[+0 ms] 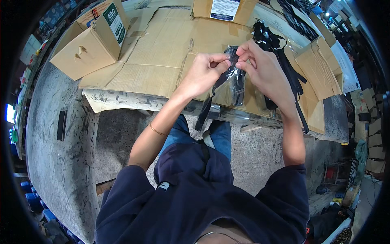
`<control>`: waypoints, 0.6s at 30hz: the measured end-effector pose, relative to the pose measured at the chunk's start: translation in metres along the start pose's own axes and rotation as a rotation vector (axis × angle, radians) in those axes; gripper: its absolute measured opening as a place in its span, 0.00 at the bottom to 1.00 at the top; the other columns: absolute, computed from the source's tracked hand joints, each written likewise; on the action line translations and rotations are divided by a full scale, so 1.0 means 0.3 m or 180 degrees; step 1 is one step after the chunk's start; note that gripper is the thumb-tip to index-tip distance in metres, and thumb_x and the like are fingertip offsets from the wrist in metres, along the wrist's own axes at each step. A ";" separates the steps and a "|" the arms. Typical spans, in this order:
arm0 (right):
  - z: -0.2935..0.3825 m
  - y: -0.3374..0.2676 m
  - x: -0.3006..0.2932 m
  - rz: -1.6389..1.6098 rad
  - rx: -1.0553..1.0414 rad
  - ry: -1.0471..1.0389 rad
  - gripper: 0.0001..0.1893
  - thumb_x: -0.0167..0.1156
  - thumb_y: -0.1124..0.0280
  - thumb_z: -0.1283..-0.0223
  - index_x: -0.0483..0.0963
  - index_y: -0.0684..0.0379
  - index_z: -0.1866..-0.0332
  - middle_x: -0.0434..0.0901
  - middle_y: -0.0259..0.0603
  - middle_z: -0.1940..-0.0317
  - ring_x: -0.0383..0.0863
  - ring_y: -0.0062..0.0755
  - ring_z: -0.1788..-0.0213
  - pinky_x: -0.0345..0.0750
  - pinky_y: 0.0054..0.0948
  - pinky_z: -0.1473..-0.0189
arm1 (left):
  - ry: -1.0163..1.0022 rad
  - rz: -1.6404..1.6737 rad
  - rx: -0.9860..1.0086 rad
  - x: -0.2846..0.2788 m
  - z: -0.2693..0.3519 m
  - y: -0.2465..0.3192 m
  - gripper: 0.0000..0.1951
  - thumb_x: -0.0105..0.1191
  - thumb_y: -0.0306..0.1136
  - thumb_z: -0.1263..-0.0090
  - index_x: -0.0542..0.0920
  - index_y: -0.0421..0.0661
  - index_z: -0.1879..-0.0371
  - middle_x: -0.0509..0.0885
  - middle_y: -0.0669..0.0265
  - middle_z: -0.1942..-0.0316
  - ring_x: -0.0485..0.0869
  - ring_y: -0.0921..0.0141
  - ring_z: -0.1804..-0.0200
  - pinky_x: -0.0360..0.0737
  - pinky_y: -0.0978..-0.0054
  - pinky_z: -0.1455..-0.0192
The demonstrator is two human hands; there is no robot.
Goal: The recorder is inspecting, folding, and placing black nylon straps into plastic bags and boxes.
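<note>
My left hand (pixel 210 67) pinches the clear plastic bag at its upper left, beside a black strap (pixel 220 83) that hangs over the table's front edge. Close by on the right, my right hand (pixel 254 62) has thumb and finger at the bag's other side; whether they grip the film is hard to tell. The clear plastic bag (pixel 238 88) holds something black, probably folded webbing. To the right of it, a bundle of black straps with buckles (pixel 265 36) lies on the cardboard, partly behind my right hand and forearm.
Flattened cardboard (pixel 152 61) covers the worktable. An open cardboard box (pixel 88 55) stands at the left, another carton (pixel 201 9) at the back, and an open one (pixel 317 70) at the right. A dark phone (pixel 62 125) lies on the grey side table (pixel 73 170).
</note>
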State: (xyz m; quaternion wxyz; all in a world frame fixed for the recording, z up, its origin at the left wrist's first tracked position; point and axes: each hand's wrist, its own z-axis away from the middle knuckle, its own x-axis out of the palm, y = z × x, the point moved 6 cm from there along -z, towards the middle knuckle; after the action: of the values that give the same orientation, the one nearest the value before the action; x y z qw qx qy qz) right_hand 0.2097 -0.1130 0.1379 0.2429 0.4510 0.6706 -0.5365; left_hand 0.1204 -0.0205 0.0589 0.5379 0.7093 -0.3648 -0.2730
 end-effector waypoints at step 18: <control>0.082 0.020 0.009 0.1000 0.0076 0.0979 0.11 0.63 0.71 0.46 0.72 0.62 0.60 0.78 0.46 0.70 0.80 0.45 0.63 0.75 0.37 0.61 | 0.0470 0.0064 0.0113 -0.007 -0.004 -0.041 0.09 0.56 0.26 0.36 0.82 0.33 0.63 0.80 0.71 0.77 0.74 0.83 0.74 0.71 0.82 0.71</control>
State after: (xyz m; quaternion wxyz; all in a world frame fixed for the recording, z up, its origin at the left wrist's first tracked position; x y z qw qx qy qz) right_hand 0.2096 -0.1349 0.1251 0.2129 0.6294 0.6148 -0.4249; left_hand 0.1227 -0.0161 0.0474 0.5534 0.7332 -0.3359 -0.2081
